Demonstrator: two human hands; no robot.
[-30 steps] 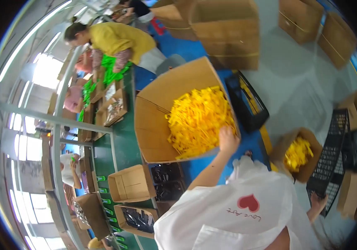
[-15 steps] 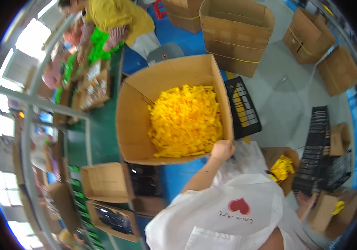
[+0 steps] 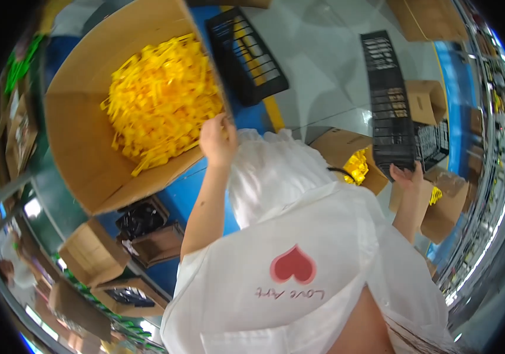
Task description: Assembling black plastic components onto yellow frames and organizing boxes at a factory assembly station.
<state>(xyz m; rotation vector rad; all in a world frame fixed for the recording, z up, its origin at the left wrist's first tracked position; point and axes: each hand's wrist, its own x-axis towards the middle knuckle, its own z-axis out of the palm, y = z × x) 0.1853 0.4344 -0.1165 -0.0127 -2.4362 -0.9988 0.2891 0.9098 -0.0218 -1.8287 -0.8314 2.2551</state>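
Note:
My left hand (image 3: 218, 140) is closed on the near right rim of a large cardboard box (image 3: 78, 127). A heap of small yellow plastic pieces (image 3: 167, 97) lies inside that box. Out to the right, my right hand (image 3: 405, 176) grips the near end of a black plastic crate (image 3: 391, 106), its fingers partly hidden at the crate's edge. The crate is seen side-on, with slotted walls. Between my hands, a smaller cardboard box (image 3: 341, 144) holds more yellow pieces (image 3: 357, 166).
Another black crate (image 3: 246, 56) lies beside the large box. Behind the held crate are a second dark crate (image 3: 433, 143) and an open carton (image 3: 424, 101). A carton with yellow pieces (image 3: 444, 203) stands near my right forearm. Small cartons (image 3: 93, 252) stand at the lower left.
The view has turned right, so the large box now sits farther left. My left hand stays on its rim. My right hand, earlier by the black crate's near end, now shows clearly gripping it.

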